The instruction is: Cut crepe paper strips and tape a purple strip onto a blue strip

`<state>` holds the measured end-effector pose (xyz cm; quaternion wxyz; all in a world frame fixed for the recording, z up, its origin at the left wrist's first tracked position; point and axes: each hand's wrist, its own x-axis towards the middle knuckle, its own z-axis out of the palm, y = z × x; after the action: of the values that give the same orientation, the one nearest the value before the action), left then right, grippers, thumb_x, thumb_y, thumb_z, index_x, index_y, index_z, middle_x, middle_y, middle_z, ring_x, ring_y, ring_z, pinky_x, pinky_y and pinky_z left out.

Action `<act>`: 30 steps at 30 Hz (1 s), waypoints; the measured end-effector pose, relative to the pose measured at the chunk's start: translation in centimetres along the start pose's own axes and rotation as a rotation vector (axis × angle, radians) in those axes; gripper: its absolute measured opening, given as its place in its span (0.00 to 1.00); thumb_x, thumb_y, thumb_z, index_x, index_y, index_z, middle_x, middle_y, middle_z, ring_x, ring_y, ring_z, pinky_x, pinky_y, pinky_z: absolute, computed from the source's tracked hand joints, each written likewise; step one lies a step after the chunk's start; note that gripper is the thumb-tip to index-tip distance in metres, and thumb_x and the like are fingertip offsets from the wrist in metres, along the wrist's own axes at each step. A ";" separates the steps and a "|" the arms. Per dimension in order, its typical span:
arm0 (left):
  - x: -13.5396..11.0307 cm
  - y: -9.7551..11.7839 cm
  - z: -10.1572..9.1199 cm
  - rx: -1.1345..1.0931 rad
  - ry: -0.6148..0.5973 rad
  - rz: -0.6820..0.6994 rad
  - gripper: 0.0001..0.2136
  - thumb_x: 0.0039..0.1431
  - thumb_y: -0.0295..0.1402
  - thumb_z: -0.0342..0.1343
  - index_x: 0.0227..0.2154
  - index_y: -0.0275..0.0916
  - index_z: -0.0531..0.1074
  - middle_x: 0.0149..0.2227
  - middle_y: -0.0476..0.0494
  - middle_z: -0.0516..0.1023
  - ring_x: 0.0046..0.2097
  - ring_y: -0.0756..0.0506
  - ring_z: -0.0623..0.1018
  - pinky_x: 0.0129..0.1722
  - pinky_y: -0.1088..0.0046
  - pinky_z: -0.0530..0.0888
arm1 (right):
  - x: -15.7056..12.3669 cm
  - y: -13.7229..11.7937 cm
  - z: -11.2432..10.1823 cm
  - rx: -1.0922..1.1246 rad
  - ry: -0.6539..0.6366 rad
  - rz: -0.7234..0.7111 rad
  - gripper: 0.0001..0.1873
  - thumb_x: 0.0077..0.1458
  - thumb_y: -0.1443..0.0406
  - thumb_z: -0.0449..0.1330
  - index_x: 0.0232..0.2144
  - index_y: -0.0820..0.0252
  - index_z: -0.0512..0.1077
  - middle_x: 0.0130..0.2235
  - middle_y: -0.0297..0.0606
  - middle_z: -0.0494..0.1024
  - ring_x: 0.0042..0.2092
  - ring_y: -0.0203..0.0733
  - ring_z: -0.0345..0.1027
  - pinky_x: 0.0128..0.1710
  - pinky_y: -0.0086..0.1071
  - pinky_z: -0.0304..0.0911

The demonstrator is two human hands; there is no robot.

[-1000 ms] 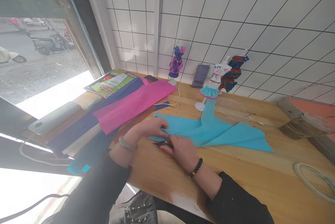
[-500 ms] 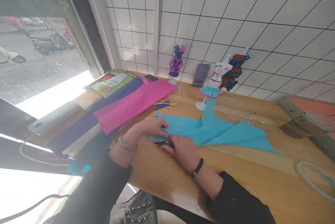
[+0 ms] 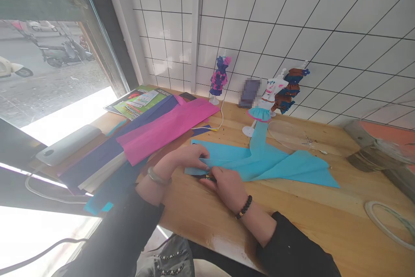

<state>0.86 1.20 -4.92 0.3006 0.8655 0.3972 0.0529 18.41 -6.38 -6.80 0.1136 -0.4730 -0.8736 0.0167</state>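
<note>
A sheet of light blue crepe paper (image 3: 285, 167) lies spread over the wooden table (image 3: 311, 216), with a fold standing up near its middle. My left hand (image 3: 194, 154) is closed on the paper's left end, thumb and fingers pinching its edge. Just right of it, my right hand (image 3: 225, 182) is wrapped around small dark scissors (image 3: 209, 177). Their blades point left along the paper's near edge, below my left fingers. My fingers cover most of the scissors' handles.
Pink crepe paper (image 3: 162, 130) and darker sheets lie to the left, beside magazines (image 3: 138, 100) and a grey-white device (image 3: 68, 145). Small dressed mannequins (image 3: 218, 78) stand along the tiled wall. A clear plastic container (image 3: 382, 156) is at right.
The scissors' blades, spread and pointed half a second ago, now look closer together at the paper's edge. Both hands stay almost in place.
</note>
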 end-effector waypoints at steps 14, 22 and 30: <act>0.1 -0.6 0.3 0.005 0.023 0.075 0.12 0.47 0.43 0.53 0.23 0.38 0.66 0.25 0.52 0.64 0.29 0.51 0.64 0.27 0.76 0.58 | 0.3 -0.9 0.2 -0.041 0.016 0.001 0.23 0.55 0.48 0.47 0.31 0.60 0.67 0.30 0.38 0.75 0.31 0.40 0.69 0.25 0.30 0.51; 0.0 -0.3 0.2 -0.012 0.009 0.015 0.14 0.45 0.45 0.54 0.25 0.38 0.66 0.26 0.52 0.65 0.30 0.51 0.64 0.27 0.77 0.58 | 0.2 -0.8 0.2 -0.019 0.032 0.000 0.23 0.55 0.48 0.46 0.30 0.61 0.67 0.30 0.38 0.76 0.31 0.39 0.69 0.25 0.29 0.52; 0.0 -0.2 0.2 -0.022 0.014 0.062 0.13 0.47 0.44 0.53 0.23 0.38 0.65 0.24 0.53 0.64 0.28 0.51 0.63 0.26 0.77 0.57 | 0.3 -0.6 0.5 0.006 0.028 0.001 0.22 0.55 0.49 0.46 0.30 0.60 0.67 0.30 0.37 0.76 0.31 0.39 0.70 0.25 0.29 0.51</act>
<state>0.77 1.24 -5.16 0.3055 0.8737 0.3716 0.0726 17.67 -6.40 -7.13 0.1273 -0.4732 -0.8716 0.0126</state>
